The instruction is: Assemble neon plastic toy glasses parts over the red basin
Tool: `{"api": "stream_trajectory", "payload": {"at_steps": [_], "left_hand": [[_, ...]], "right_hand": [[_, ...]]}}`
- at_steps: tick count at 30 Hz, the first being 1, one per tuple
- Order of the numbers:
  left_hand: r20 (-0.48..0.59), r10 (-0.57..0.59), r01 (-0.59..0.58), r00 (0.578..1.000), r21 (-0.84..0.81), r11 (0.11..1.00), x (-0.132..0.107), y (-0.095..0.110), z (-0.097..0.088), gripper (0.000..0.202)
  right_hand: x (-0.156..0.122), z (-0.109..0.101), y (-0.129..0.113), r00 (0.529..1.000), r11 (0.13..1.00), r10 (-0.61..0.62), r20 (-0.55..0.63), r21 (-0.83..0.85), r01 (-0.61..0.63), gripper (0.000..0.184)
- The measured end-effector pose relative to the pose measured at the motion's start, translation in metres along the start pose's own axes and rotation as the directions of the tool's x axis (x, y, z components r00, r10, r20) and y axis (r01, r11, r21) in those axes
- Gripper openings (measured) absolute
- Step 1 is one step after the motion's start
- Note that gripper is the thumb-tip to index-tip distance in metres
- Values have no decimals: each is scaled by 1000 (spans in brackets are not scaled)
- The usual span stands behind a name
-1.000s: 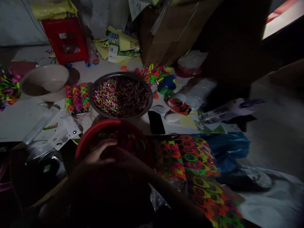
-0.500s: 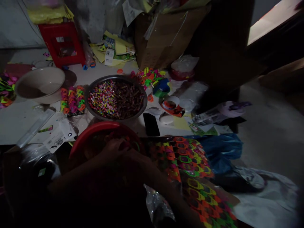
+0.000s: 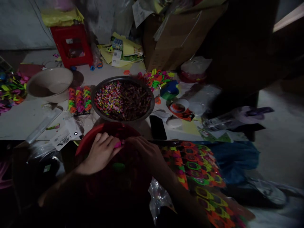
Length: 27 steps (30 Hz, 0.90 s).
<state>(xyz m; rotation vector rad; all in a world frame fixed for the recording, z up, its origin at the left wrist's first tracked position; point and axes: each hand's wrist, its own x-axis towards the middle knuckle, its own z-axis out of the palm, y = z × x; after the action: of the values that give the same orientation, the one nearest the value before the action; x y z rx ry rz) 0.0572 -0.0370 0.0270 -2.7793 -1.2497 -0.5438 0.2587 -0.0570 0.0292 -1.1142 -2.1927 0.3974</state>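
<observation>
Over a red basin [image 3: 91, 133], my left hand [image 3: 101, 155] is closed, pinching a small pink plastic piece [image 3: 117, 144] between thumb and fingers. My right hand [image 3: 147, 152] meets it from the other side, its curled fingertips closed at the piece's right end; deep shadow blurs the exact grip. Below the hands, the basin's contents are mostly dark, with one green piece [image 3: 118, 166] showing. Just beyond stands a metal bowl [image 3: 95, 109] filled with small multicoloured pieces on its left half and brownish, stick-like ones on its right.
A beige bowl [image 3: 49, 84], bundled colourful plastic pieces [image 3: 79, 99], a black phone [image 3: 158, 127] and a tape roll [image 3: 180, 105] lie on the white table [image 3: 14, 126]. Bright watch-shaped pieces [image 3: 197, 164] spread at right. Behind are a red stool [image 3: 78, 60] and a cardboard box [image 3: 175, 50].
Both hands have come up higher in the basin and more into the light, and the pink piece now shows between them. The whole view has shifted, so the table things appear further right.
</observation>
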Motion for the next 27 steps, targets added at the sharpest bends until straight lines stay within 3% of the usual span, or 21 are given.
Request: {"api": "stream_trajectory", "payload": {"at_steps": [4, 9, 15, 22, 27], "left_hand": [[-60, 22, -20, 998, 39, 999, -1, -1, -3, 20], [-45, 14, -14, 999, -5, 1000, 0, -3, -3, 17], [26, 34, -33, 999, -26, 999, 2, -7, -5, 12], [87, 57, -51, 995, -66, 996, 3, -12, -11, 19], [63, 131, -130, 989, -16, 991, -3, -16, 4, 13]], "right_hand": [[0, 6, 0, 999, 996, -34, -21, -78, 32, 31], [0, 11, -1, 993, 964, -117, -14, -244, 110, 26], [1, 17, 1, 952, 836, -294, 81, -462, 297, 24], [6, 14, -1, 917, 786, -374, 139, -478, 393, 22], [3, 19, 1, 907, 816, -402, 128, -398, 418, 20]]}}
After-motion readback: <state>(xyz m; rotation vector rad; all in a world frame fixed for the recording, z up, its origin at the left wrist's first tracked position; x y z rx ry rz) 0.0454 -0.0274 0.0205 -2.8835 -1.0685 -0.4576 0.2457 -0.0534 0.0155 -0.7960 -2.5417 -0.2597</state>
